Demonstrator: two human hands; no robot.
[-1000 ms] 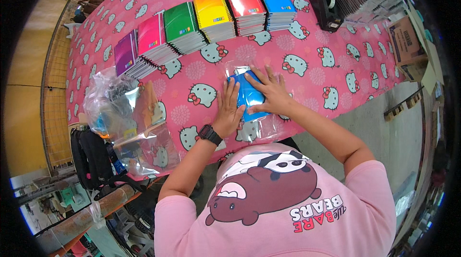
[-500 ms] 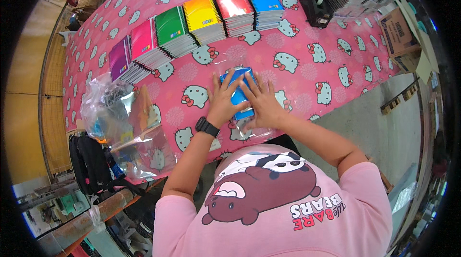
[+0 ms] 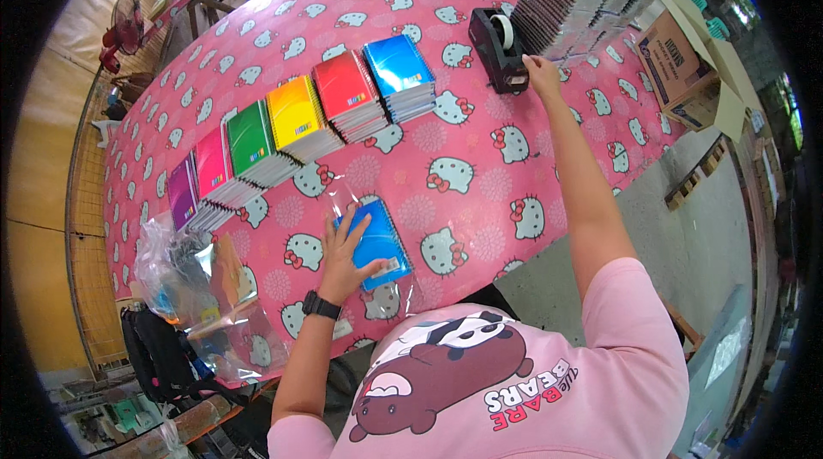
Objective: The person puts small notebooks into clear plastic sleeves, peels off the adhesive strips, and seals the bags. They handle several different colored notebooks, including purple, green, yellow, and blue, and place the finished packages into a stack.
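My left hand lies with fingers spread on a blue spiral notebook, its palm toward the left edge. The notebook sits in a clear plastic sleeve that reaches past its top and bottom. My right arm is stretched to the far right. There my right hand is closed at the cutter end of a black tape dispenser. The thumb and fingertips are together; whatever they pinch is too small to make out. A roll of tape stands in the dispenser.
Stacks of spiral notebooks in several colours, with a yellow one among them, form a row across the table. Clear plastic bags lie at the left. Behind the dispenser stand more notebook piles. An open cardboard box is at the far right.
My right hand has left the blue notebook and reached to the tape dispenser. My left hand stays on the notebook. The view has shifted, so the table things appear lower and further left.
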